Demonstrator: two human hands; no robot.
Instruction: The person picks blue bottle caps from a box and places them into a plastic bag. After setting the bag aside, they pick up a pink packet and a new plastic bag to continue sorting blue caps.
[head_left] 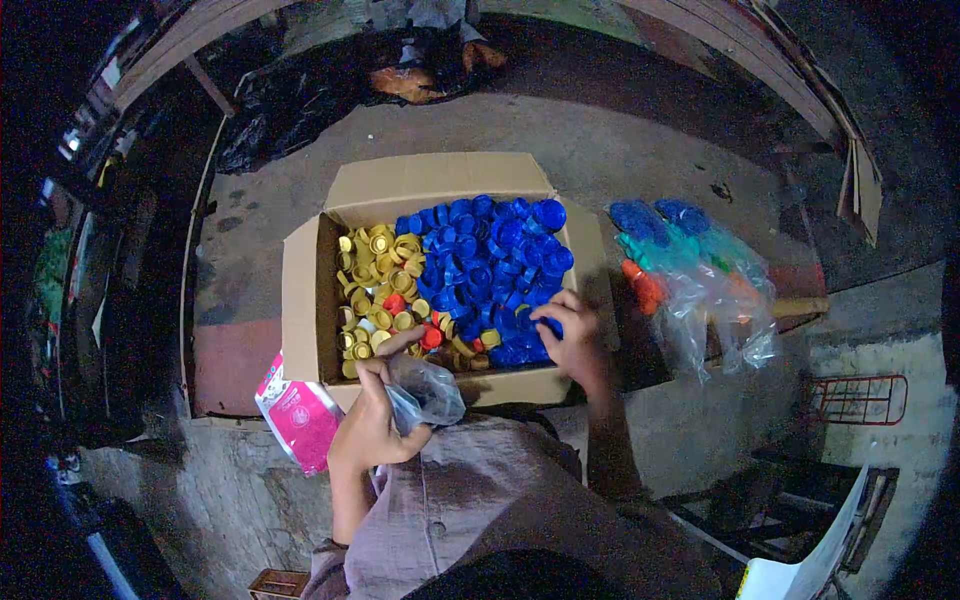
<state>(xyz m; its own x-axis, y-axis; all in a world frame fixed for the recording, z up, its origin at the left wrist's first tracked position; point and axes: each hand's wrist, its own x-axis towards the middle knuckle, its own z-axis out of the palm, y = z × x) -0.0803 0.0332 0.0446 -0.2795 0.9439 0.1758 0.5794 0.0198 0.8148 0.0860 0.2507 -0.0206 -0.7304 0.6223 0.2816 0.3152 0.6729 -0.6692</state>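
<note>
An open cardboard box (440,178) stands in front of me, filled with plastic bottle caps. Blue caps (480,245) lie heaped in its right part and yellow caps (375,265) in the left, with a few red caps (431,337) among the yellow. At the box's near edge, my left hand (375,420) grips a clear plastic bag (428,390) that looks empty. My right hand (575,342) reaches over the near right corner, its bent fingers closed on a blue cap that they partly hide.
Clear bags of blue, green and orange caps (645,288) lie right of the box. A pink packet (300,415) sits at the near left edge of the table (245,270). Black plastic (290,110) lies at the back left. A red wire rack (860,399) is at lower right.
</note>
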